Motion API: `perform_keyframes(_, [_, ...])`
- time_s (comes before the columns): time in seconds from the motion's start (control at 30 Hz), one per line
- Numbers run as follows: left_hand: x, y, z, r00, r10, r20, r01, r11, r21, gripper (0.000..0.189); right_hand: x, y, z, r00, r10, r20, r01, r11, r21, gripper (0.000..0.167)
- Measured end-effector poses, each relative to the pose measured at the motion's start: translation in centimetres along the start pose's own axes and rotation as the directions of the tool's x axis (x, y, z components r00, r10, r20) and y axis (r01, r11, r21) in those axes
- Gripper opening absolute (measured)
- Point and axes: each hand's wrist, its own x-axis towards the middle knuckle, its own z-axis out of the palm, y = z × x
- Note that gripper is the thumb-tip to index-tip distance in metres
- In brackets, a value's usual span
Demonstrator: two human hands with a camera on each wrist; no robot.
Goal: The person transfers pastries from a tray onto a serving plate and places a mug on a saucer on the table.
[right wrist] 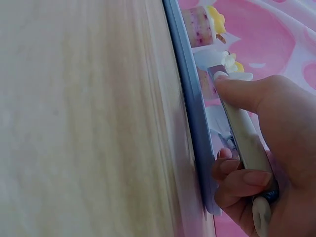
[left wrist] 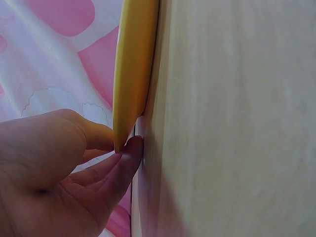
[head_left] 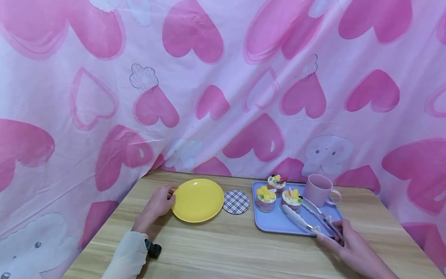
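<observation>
A person's left hand (head_left: 160, 200) pinches the rim of the yellow plate (head_left: 198, 200) between thumb and fingers; that should keep it steady. The right hand (head_left: 353, 245) grips the tongs (head_left: 296, 218), tips parted around the dessert cup (head_left: 292, 198) nearest the mug (head_left: 317, 190); I can't tell whether they touch. I'd squeeze evenly and low, lifting it level off the blue tray (head_left: 277, 224). The bench (head_left: 223, 252) is wood-grained; pink heart-printed cloth (head_left: 209, 73) hangs behind.
</observation>
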Motion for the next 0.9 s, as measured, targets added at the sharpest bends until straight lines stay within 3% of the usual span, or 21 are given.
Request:
perform_keyframes(0.57, [0.1, -0.2, 0.0, 1.000, -0.021, 0.010, 0.021, 1.000, -0.006, 0.039, 0.0, -1.4, 0.7, 0.994, -0.053, -0.099, 0.052, 0.998, -0.019, 0.092])
perform_keyframes(0.9, [0.0, 0.0, 0.0, 1.000, -0.025, 0.006, 0.026, 1.000, -0.013, 0.039, 0.2, -1.2, 0.6, 0.998, -0.021, -0.066, 0.021, 1.000, -0.010, 0.098])
